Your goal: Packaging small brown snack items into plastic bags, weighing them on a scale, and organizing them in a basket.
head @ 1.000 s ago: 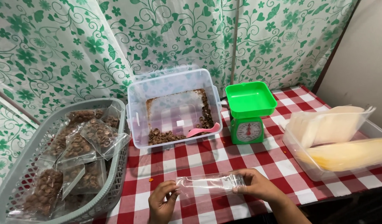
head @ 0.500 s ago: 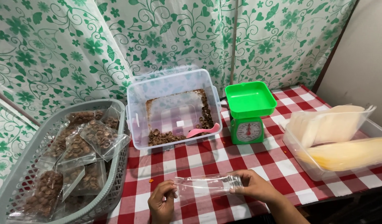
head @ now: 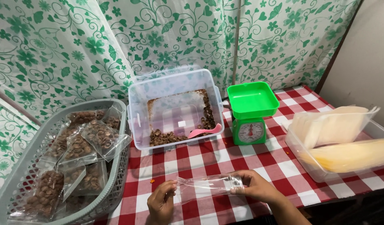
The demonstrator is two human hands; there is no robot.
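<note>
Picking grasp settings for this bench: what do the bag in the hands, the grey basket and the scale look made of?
Bag: thin clear plastic film, glossy; the checks show through it. It is held by the left hand and right hand.
Grey basket: moulded plastic, matte, with slotted walls.
Scale: bright green plastic, smooth, slightly shiny; the dial cover looks clear, material uncertain.

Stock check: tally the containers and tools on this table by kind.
Grey basket: 1
Clear tubs: 2
Green scale: 1
Pink scoop: 1
Empty clear bag, held by left hand and right hand: 1
Total: 6
</note>
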